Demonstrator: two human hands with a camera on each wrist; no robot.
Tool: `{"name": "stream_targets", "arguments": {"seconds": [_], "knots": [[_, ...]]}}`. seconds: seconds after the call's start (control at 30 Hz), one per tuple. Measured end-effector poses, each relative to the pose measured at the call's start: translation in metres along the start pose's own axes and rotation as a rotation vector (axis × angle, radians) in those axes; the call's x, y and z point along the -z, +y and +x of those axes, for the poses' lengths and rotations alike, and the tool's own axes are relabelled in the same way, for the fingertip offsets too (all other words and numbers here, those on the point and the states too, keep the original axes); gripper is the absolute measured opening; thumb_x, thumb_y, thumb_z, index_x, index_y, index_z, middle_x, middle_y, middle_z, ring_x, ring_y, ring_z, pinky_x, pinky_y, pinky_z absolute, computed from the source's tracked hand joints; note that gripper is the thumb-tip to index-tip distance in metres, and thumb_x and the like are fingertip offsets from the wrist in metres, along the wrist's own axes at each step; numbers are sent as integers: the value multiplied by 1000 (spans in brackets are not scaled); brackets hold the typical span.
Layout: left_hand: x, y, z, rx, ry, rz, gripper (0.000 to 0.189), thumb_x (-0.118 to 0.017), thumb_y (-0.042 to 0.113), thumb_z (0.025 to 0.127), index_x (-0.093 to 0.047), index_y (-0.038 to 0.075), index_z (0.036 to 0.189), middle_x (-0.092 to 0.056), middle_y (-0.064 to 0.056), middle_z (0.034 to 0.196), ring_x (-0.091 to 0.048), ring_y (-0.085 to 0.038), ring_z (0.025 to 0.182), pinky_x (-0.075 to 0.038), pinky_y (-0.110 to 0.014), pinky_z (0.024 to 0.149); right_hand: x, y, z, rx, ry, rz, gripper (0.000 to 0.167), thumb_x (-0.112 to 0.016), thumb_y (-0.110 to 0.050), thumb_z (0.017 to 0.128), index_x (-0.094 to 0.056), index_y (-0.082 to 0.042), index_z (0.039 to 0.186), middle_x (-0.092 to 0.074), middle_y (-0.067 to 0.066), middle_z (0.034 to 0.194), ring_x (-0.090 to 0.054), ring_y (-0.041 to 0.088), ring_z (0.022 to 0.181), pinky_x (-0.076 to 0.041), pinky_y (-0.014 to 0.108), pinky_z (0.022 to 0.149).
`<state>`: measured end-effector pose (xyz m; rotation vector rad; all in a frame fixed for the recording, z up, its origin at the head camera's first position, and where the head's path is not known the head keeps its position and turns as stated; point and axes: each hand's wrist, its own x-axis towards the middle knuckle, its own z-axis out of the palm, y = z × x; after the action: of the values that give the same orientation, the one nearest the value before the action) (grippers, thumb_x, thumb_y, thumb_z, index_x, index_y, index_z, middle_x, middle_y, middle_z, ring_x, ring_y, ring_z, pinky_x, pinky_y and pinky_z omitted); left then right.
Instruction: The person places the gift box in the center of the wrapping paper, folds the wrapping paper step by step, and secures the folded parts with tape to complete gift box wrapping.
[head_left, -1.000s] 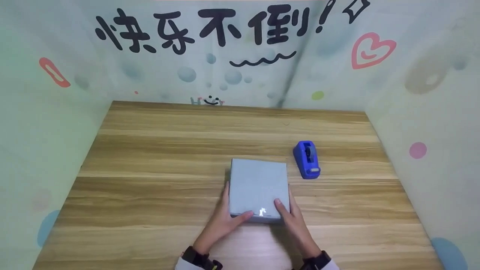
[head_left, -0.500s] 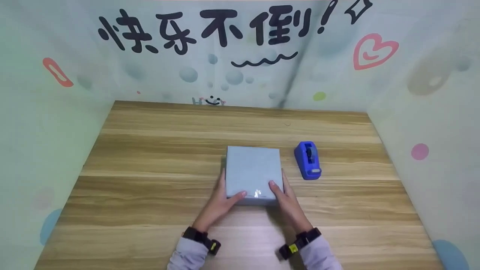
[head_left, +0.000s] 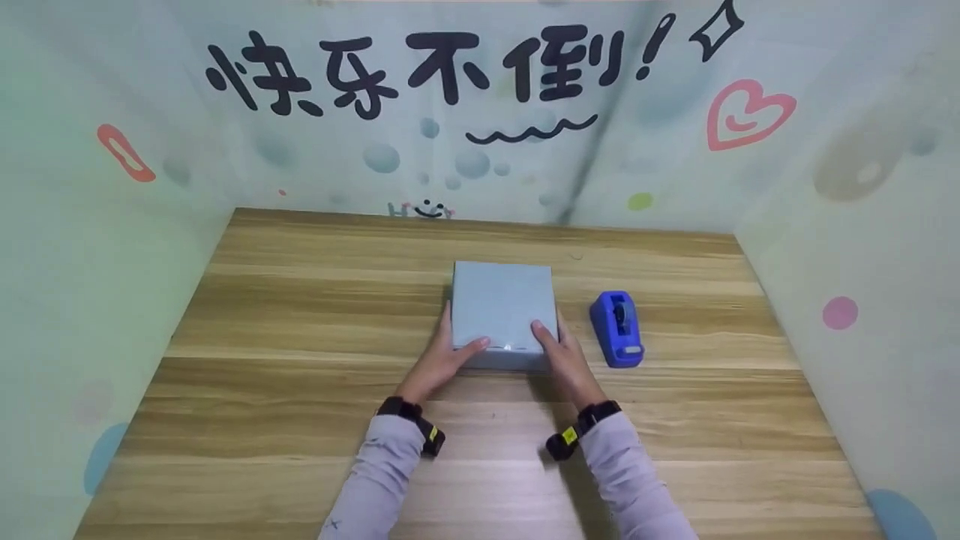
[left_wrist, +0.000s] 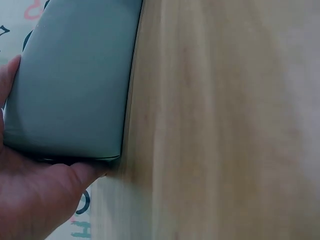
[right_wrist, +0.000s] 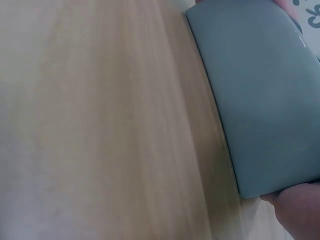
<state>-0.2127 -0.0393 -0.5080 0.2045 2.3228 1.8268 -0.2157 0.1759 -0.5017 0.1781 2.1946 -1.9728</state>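
A square light blue-grey box sits at the middle of the table, a shiny spot on the near edge of its top. My left hand grips its left side, thumb on the near top edge. On the opposite side my right hand holds it with the thumb over the top near the right corner. Both wrist views show the near face of the box close to the tabletop; most of the fingers along its sides are hidden.
A blue tape dispenser stands on the wooden table just right of the box. Printed cloth walls enclose the back and both sides. Each wrist wears a black strap with a small camera.
Both hands have moved the box away from the body, toward the back of the table and slightly left. The tape dispenser stays where it was.
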Motion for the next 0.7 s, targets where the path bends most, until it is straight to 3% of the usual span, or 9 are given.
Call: {"name": "stream_targets", "arguments": {"seconds": [0.17, 0.27, 0.4, 0.53, 0.7], "knots": [[6, 20, 1, 15, -7, -67, 98, -64, 29, 86, 8, 8, 149, 9, -18, 155, 2, -33, 144, -1, -51, 115, 0, -11, 9, 24, -19, 35, 71, -49, -39, 95, -10, -20, 150, -9, 0, 157, -6, 13, 144, -5, 35, 118], [7, 20, 6, 11, -5, -46, 97, -63, 29, 87, 8, 5, 148, 9, -20, 155, 2, -34, 143, -2, -50, 116, 0, -12, 16, 66, -16, 13, 70, -49, -36, 96, -11, -16, 150, -10, 1, 157, -7, 14, 144, -6, 34, 118], [4, 1, 20, 21, 21, -16, 101, -64, 37, 85, 8, 7, 149, 8, -16, 156, 0, -30, 144, -4, -47, 116, 2, -7, 25, 40, -5, -29, 75, -50, -43, 93, -9, -16, 150, -7, -1, 158, -5, 13, 144, -5, 35, 118], [4, 2, 23, 43, 33, -14, 103, -66, 41, 83, 6, 8, 149, 6, -14, 157, 0, -28, 144, -4, -46, 117, 3, -9, 28, -3, 17, -58, 79, -51, -49, 91, -9, -17, 151, -6, -3, 157, -4, 13, 144, -5, 35, 118], [0, 7, 26, 61, 68, -1, 101, -67, 40, 82, 0, 8, 150, -1, -15, 157, -6, -29, 144, -9, -46, 117, 8, -10, 30, 12, 48, -137, 80, -51, -52, 90, -10, -18, 150, -8, -1, 157, -6, 16, 145, -5, 37, 118]]}}
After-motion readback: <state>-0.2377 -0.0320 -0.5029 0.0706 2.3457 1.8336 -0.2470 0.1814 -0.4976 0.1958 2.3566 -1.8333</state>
